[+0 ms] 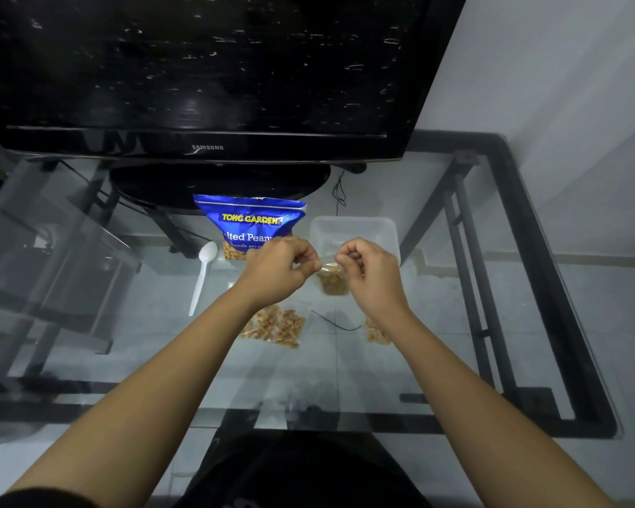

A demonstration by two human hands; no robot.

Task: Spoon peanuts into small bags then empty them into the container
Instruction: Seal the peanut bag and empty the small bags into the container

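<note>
Bag, small, clear plastic (333, 282), part-filled with peanuts, held in the air at centre frame, just in front of the empty clear container (356, 232). Left hand (277, 267) and right hand (369, 273) each pinch one end of its top edge between curled thumb and fingers, the mouth stretched between them; whether the seal is open or closed cannot be told. Handling, by judgement: light, limp film, likely slippery; the load sags to the bottom and shifts freely, so hold belongs at the top strip or corners, not the belly. Film may tear or spill if pulled hard. Below it in the frame, lying on the glass table (437, 361): one filled bag (275, 326) at centre, another (376, 333) partly hidden by the right forearm. Left of centre: white plastic spoon (201, 276), untouched, bowl away from the person. Above centre: blue peanut pouch (252, 225), upright, top open. Upper frame: black television (206, 75) on its stand.
</note>
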